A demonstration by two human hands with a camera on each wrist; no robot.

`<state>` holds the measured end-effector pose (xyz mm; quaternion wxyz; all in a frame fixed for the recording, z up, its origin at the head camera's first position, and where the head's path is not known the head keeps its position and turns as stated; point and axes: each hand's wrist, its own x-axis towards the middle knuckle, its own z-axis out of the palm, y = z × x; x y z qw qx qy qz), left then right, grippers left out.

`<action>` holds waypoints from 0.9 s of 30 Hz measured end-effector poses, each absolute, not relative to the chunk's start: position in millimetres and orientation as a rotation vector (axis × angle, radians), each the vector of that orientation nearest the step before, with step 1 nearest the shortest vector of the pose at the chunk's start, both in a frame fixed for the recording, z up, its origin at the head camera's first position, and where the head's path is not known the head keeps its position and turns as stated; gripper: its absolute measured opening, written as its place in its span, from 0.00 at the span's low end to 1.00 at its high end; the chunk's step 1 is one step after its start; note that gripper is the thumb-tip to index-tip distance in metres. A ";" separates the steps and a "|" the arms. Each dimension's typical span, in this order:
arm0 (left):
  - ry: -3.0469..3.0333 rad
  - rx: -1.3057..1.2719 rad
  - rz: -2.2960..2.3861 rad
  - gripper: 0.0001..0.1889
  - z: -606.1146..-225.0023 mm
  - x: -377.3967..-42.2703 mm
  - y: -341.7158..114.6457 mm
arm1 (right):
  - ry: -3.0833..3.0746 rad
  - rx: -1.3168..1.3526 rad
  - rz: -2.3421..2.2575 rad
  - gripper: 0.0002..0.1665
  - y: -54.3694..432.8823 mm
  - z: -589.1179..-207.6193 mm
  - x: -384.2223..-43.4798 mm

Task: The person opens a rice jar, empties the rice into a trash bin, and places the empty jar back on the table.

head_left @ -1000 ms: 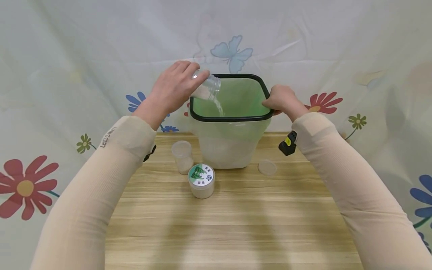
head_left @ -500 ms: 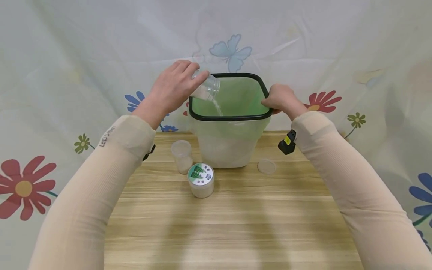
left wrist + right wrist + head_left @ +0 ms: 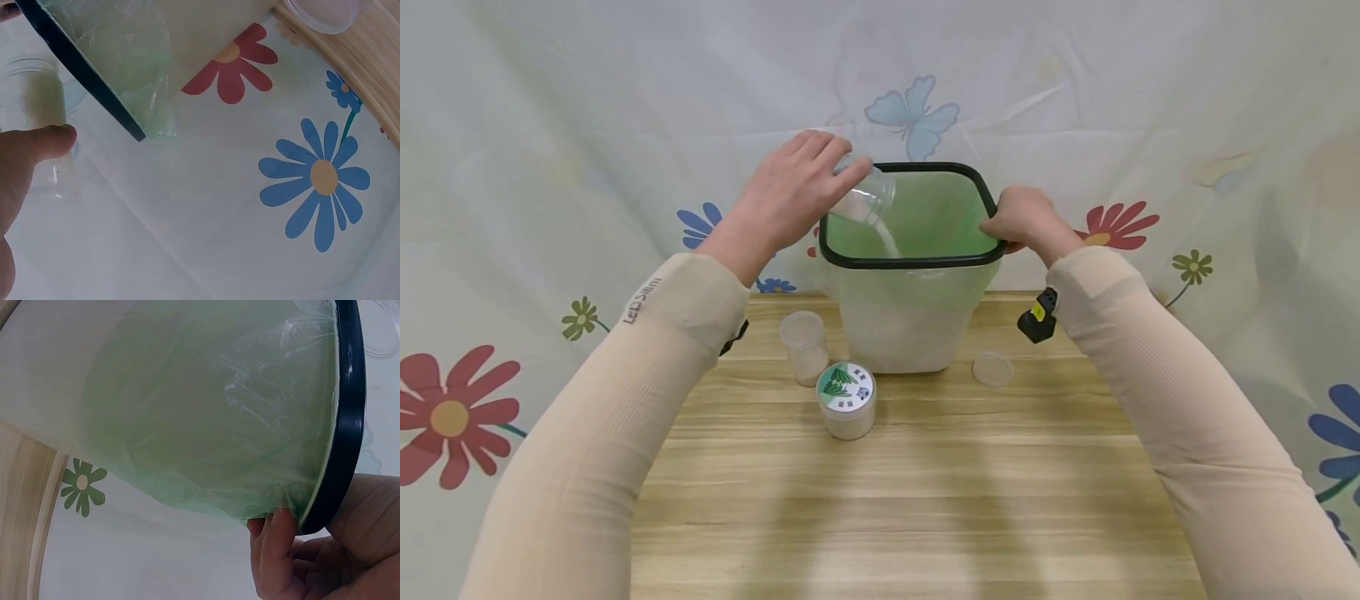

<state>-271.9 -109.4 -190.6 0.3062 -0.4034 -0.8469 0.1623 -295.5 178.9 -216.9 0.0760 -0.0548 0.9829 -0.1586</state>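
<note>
My left hand [image 3: 790,190] grips a clear plastic jar [image 3: 880,193], tipped sideways over the bin's left rim. A stream of white grains [image 3: 887,239] runs from its mouth into the trash bin. In the left wrist view my thumb [image 3: 53,140] lies across the jar [image 3: 45,103]. The bin [image 3: 902,337] is translucent white, with a green plastic liner [image 3: 936,217] and a black rim [image 3: 917,263]. My right hand [image 3: 1028,218] holds the bin's right rim. In the right wrist view the curled fingers [image 3: 278,550] press the liner [image 3: 206,425] below the rim.
On the wooden table [image 3: 910,508], a clear jar [image 3: 806,346] with pale contents stands left of the bin. In front of it sits a jar with a green-and-white labelled lid [image 3: 847,387]. A clear round lid [image 3: 992,369] lies to the bin's right. A floral curtain [image 3: 1150,100] hangs behind.
The left hand and jar have shifted slightly right, and less white content shows in the jar. Grains keep falling into the bin. My right hand stays on the rim.
</note>
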 end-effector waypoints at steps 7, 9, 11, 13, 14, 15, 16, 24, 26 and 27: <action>-2.244 -1.080 0.444 0.28 -189.1 -270.2 -105.6 | 2.941 -0.152 -0.503 0.13 178.7 -217.3 -295.3; -2.241 -1.085 0.449 0.28 -188.7 -269.8 -104.9 | 2.941 -0.149 -0.509 0.13 178.6 -217.2 -295.2; -2.233 -1.090 0.454 0.27 -188.7 -269.6 -104.3 | 2.942 -0.147 -0.512 0.12 178.7 -217.3 -295.0; -2.222 -1.095 0.459 0.25 -188.8 -269.8 -104.0 | 2.944 -0.146 -0.510 0.13 178.6 -217.1 -294.4; -2.220 -1.098 0.463 0.25 -188.6 -269.9 -103.9 | 2.945 -0.147 -0.509 0.13 178.2 -216.8 -293.9; -2.218 -1.100 0.466 0.25 -188.5 -270.0 -103.8 | 2.945 -0.147 -0.506 0.13 178.1 -216.6 -293.6; -2.215 -1.102 0.468 0.25 -188.4 -270.1 -103.6 | 2.946 -0.149 -0.502 0.13 178.0 -216.5 -293.3; -2.195 -1.121 0.497 0.27 -186.5 -269.0 -100.3 | 2.945 -0.159 -0.499 0.14 177.3 -216.0 -292.9; -2.189 -1.127 0.516 0.27 -186.3 -268.5 -99.2 | 2.943 -0.156 -0.501 0.14 177.4 -216.0 -292.8; -2.187 -1.131 0.524 0.27 -186.2 -268.4 -98.4 | 2.942 -0.153 -0.500 0.14 177.6 -216.0 -292.6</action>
